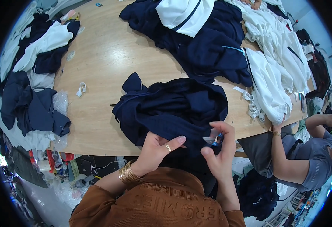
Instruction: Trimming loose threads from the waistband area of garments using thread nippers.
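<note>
A dark navy garment (166,102) lies bunched on the table in front of me, its near edge hanging over the table's front. My left hand (156,149) is closed on that near edge, the thumb on top and the other fingers partly hidden by cloth. In my right hand (220,151) is a small pair of thread snips (214,140) with blue parts. Their blades point left, just above the cloth, between thumb and fingers.
Navy cloth (211,49) and white garments (272,49) pile up at the far right. More dark clothes (33,102) lie at the left, near a small white strip (81,89) on the wooden table (97,49). A co-worker (302,162) sits at the right, one hand on white fabric.
</note>
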Motion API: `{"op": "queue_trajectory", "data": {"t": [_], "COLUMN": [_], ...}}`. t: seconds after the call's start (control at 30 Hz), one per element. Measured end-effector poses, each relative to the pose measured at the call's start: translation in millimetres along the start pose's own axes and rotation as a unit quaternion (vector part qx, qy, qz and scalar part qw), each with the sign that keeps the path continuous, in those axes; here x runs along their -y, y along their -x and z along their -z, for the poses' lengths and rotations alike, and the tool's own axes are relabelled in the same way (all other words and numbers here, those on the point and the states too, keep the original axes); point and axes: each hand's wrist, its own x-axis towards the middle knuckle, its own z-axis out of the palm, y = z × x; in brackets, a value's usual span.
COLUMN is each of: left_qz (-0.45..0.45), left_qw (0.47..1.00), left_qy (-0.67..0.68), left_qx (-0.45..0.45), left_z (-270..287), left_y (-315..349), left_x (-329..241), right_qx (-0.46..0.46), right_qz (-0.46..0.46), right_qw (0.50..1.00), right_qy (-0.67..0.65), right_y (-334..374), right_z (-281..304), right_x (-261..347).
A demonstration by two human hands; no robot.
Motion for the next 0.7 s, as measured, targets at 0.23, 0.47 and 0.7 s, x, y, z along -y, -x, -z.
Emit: {"op": "queue_trajectory", "data": {"t": [0.23, 0.47, 0.7], "left_qz": [0.064, 0.053, 0.054], "left_qw": [0.994, 0.996, 0.997], "left_qy": [0.087, 0.076, 0.056], "left_qx": [-0.007, 0.004, 0.007], "left_z": [-0.4, 0.1, 2.0], "left_y": [0.3, -0.4, -1.1], "left_x": [-1.6, 1.5, 2.2], "right_qx": [0.070, 0.052, 0.062], "right_qz": [0.112, 0.150, 0.168], "right_qw": [0.966, 0.952, 0.940], "right_qy": [0.224, 0.262, 0.290], "right_y": [5.7, 3.6, -0.2], "right_z": [5.8, 5.2, 11.3], "right_x": [-1.6, -2.8, -0.4]}}
